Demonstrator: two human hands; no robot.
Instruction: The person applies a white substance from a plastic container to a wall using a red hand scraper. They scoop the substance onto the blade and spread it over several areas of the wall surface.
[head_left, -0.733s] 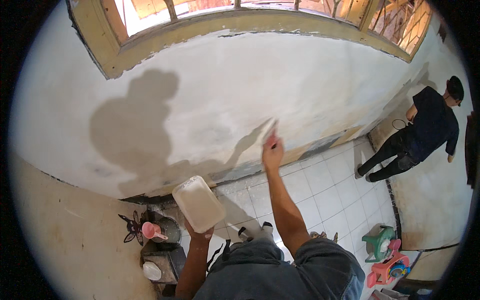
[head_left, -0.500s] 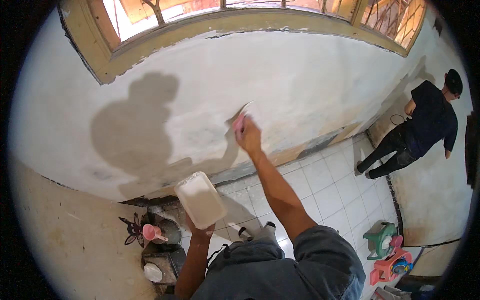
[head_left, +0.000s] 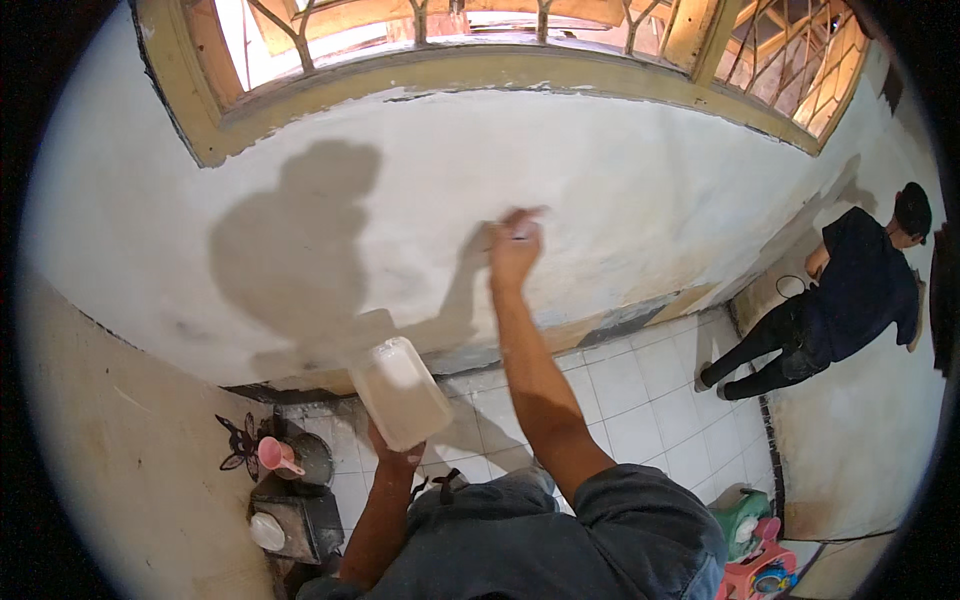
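My right hand (head_left: 514, 250) is closed on a pink-handled scraper (head_left: 524, 222), blurred, at the white wall (head_left: 610, 210) below the window, with my arm stretched upward. Whether the blade touches the wall is too blurred to tell. My left hand (head_left: 394, 444) holds a white rectangular tray (head_left: 400, 395) lower down; its fingers are mostly hidden behind the tray. My shadow falls on the wall to the left.
A co-worker (head_left: 850, 300) stands at the right wall. Below, at left, are a pink dipper (head_left: 275, 455), dark containers (head_left: 305, 515) and a white lid (head_left: 267, 530). Green and pink plastic stools (head_left: 750, 540) are at lower right. A yellow window frame (head_left: 210, 130) spans the top.
My right hand moved left and up along the wall with the scraper, which changed angle. The view shifted slightly, so the co-worker and window appear a little lower.
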